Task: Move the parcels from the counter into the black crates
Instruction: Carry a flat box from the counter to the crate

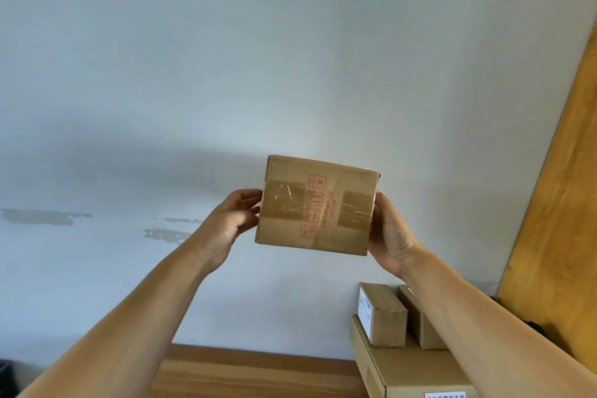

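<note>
Here both hands — left hand [231,220], right hand [389,229] — hold a taped cardboard parcel [316,205] aloft, fingers clamped on its sides, above the table [252,371].

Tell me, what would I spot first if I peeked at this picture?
A taped brown parcel with red markings, held up in front of the pale wall by both hands: left hand on one side, right hand on the other. Lower right, two small boxes sit on a bigger box.
</note>
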`<state>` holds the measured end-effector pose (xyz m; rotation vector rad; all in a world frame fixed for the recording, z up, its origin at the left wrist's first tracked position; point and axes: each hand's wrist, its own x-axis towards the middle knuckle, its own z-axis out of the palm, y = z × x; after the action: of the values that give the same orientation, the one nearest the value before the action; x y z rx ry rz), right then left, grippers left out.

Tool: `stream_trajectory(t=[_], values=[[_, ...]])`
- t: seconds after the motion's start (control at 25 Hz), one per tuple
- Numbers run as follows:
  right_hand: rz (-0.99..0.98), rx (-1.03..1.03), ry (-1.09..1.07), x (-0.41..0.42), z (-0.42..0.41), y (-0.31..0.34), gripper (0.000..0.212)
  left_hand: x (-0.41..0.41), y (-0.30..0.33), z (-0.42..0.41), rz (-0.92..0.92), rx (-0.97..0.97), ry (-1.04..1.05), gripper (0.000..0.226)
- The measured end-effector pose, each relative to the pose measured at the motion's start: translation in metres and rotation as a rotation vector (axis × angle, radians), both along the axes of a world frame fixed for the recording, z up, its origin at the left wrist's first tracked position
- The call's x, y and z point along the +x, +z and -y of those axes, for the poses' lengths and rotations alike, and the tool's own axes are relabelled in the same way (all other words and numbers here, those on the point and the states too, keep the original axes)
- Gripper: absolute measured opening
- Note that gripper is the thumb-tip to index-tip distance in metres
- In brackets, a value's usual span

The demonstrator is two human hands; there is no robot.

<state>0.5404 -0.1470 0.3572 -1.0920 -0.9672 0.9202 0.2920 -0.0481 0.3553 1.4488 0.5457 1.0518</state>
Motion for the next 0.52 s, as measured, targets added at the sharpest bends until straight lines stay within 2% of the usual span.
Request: stream_trajectory(t=[0.12, 0.16, 0.24, 0.36, 0.52], values=[[-0.004, -0.086, 0.022, 0.006, 0.000, -0.003, 0.061, -0.002, 0.000, 0.000, 0.003, -0.055, 0.018, 0.017], [0.007, -0.098, 0.033, 0.005, 0.001, -0.003, 0.063, -0.002, 0.000, 0.001, 0.015, -0.070, 0.003, 0.018], [0.044, -0.102, 0.053, 0.001, 0.003, -0.002, 0.060, -0.002, 0.000, 0.000, 0.031, -0.097, -0.027, 0.035], [0.045, -0.089, 0.076, -0.004, 0.008, 0.000, 0.059, -0.002, -0.001, 0.001, 0.016, -0.105, -0.013, 0.049], [0.062, -0.115, 0.084, -0.003, 0.007, -0.002, 0.091, -0.003, -0.002, 0.000, -0.024, -0.108, -0.024, 0.078]])
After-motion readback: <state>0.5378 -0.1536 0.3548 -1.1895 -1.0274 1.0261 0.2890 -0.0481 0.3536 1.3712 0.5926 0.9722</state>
